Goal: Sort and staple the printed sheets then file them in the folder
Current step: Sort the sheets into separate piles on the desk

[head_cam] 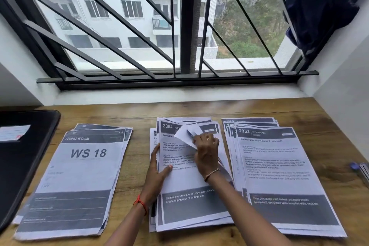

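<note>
Three stacks of printed sheets lie on the wooden desk (139, 112). The left stack (75, 175) shows "WS 18". The middle stack (185, 183) is headed "2384", and the right stack (279, 175) "2933". My left hand (159, 168) rests flat on the left edge of the middle stack. My right hand (205, 152) pinches the folded-up top right corner of the middle stack's upper sheets. A black folder (22, 158) lies at the far left. A stapler (361, 171), partly cut off, sits at the right edge.
A barred window (179, 26) with a white sill runs behind the desk. White walls close in on both sides. A dark blue cloth (323, 6) hangs at the upper right. A small lined card (14, 133) lies on the folder.
</note>
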Motion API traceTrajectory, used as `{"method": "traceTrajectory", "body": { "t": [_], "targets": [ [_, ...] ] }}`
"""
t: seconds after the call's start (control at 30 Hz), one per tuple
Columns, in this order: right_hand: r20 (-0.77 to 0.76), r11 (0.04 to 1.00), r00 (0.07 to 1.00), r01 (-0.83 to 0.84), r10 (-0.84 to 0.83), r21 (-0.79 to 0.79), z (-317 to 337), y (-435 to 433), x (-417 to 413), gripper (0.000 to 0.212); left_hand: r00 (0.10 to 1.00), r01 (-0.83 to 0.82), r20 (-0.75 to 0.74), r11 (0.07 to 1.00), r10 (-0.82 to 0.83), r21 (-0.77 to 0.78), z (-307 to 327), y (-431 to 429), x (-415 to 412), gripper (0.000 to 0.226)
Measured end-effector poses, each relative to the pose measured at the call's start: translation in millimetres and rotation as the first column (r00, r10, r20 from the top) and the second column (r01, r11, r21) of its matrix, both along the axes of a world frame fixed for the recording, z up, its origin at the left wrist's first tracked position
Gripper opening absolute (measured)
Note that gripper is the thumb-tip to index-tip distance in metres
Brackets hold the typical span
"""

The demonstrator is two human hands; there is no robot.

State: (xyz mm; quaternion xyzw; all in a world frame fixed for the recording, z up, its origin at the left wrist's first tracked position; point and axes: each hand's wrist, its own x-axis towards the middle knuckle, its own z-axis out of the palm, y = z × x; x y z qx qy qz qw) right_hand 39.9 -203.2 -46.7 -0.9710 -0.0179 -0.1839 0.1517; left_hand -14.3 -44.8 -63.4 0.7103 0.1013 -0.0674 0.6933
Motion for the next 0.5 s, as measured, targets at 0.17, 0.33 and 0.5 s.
{"method": "traceTrajectory", "body": {
  "t": [0.17, 0.33, 0.5],
  "targets": [
    [-0.074, 0.976, 0.997, -0.029, 0.013, -0.216, -9, 12, -12, 0.033, 1.000, -0.006, 0.000, 1.000, 0.006, 0.004, 1, -1, -1, 0.071],
    [-0.081, 0.995, 0.995, -0.068, 0.062, -0.079, -9, 8, -16, 0.045, 1.000, 0.003, 0.029, 1.000, -0.003, 0.020, 1, -1, 0, 0.071],
    [-0.100, 0.931, 0.994, 0.084, -0.051, 0.355, -5, 1, -3, 0.061, 1.000, 0.017, 0.017, 1.000, -0.017, 0.014, -1, 0, -1, 0.073]
  ]
}}
